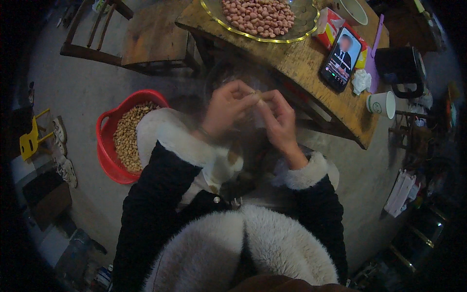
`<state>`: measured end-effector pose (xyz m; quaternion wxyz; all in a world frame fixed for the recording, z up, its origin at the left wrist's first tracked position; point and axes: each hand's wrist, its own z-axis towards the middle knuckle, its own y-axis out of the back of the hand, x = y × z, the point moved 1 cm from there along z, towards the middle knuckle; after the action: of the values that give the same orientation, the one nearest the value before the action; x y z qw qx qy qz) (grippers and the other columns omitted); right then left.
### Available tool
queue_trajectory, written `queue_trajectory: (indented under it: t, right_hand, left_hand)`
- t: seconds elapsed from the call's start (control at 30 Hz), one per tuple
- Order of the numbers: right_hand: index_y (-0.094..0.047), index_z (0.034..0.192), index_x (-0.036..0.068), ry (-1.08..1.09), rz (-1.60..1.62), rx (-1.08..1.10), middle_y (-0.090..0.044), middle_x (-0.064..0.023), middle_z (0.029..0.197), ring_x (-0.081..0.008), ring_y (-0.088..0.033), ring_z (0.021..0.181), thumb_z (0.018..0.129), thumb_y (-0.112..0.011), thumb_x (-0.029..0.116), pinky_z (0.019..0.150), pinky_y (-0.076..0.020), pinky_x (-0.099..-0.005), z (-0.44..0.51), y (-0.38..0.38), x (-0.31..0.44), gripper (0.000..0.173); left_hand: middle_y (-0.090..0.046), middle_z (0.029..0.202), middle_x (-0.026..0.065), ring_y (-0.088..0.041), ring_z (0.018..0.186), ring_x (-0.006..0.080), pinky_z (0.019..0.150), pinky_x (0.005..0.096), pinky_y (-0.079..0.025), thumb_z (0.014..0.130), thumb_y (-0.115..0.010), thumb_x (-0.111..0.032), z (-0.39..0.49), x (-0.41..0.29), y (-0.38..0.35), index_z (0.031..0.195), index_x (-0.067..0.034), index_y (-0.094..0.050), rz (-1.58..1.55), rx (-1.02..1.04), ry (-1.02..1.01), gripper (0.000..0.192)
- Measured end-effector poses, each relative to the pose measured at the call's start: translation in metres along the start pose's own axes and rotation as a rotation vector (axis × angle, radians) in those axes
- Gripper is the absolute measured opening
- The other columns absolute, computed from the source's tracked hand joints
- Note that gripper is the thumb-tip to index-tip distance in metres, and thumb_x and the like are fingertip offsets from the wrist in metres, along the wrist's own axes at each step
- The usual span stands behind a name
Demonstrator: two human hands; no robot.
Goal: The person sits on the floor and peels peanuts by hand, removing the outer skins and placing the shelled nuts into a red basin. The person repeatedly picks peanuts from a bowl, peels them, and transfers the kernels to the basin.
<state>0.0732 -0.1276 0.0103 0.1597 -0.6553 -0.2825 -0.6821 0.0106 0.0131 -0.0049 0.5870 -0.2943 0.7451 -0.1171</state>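
Note:
My left hand [228, 104] and my right hand [280, 118] meet at the fingertips in front of me. Pinched between them is a small yellowish peanut [258, 94], blurred and partly covered by the fingers. Under the hands a clear plastic bag or basin [215, 75] shows dimly, with its contents hard to make out. To the left, a red plastic basket [105, 146] on the floor holds many unshelled peanuts [127, 138]. Beyond the hands, a gold-rimmed clear bowl [303, 23] of pink shelled peanuts [259, 18] rests on the wooden table [292, 60].
On the table's right side are a phone [342, 60] playing a video, a red packet [330, 27], crumpled tissue [362, 82], and a paper cup [381, 104] near the edge. A wooden chair [157, 34] stands upper left. Shoes [65, 168] lie farther left.

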Motion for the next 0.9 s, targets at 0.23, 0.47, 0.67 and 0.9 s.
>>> queue_trajectory:
  t: [0.23,0.47,0.67,0.9]
  right_hand:
    - [-0.054,0.093,0.005,-0.163,0.333,-0.060,-0.046,0.0055,0.063,-0.0020,-0.040,0.055,0.091,-0.057,0.014,0.048,-0.0313,-0.0196,-0.001,-0.003,0.000,0.010]
    - [-0.054,0.096,0.007,-0.282,0.614,-0.039,-0.041,0.0068,0.063,-0.0028,-0.034,0.053,0.094,-0.053,0.019,0.046,-0.0272,-0.0194,0.001,-0.003,-0.002,0.012]
    - [-0.052,0.102,0.009,-0.401,0.874,0.023,-0.033,0.0068,0.062,-0.0040,-0.030,0.052,0.098,-0.045,0.024,0.046,-0.0246,-0.0201,0.003,-0.005,0.004,0.017]
    - [-0.050,0.100,0.010,-0.451,0.892,-0.033,-0.036,0.0050,0.063,-0.0051,-0.032,0.052,0.099,-0.043,0.028,0.046,-0.0260,-0.0209,0.000,-0.008,-0.005,0.019]
  left_hand:
    - [-0.053,0.077,-0.0028,-0.038,0.055,-0.0008,0.044,0.0149,-0.025,0.091,-0.059,-0.012,0.000,-0.002,-0.006,0.102,-0.006,-0.056,-0.095,-0.001,0.029,0.013]
    - [-0.051,0.075,-0.0022,-0.034,0.051,-0.0009,0.042,0.0145,-0.021,0.092,-0.056,-0.012,-0.002,-0.003,-0.008,0.106,-0.005,-0.054,-0.191,0.018,0.067,0.015]
    - [-0.052,0.075,-0.0018,-0.031,0.046,-0.0004,0.041,0.0154,-0.021,0.093,-0.055,-0.012,-0.002,0.000,-0.004,0.108,-0.005,-0.053,-0.259,0.043,0.076,0.017]
    - [-0.055,0.078,-0.0006,-0.044,0.055,0.0011,0.046,0.0155,-0.029,0.091,-0.056,-0.009,-0.003,-0.004,-0.009,0.106,-0.005,-0.055,-0.198,0.033,0.064,0.015]
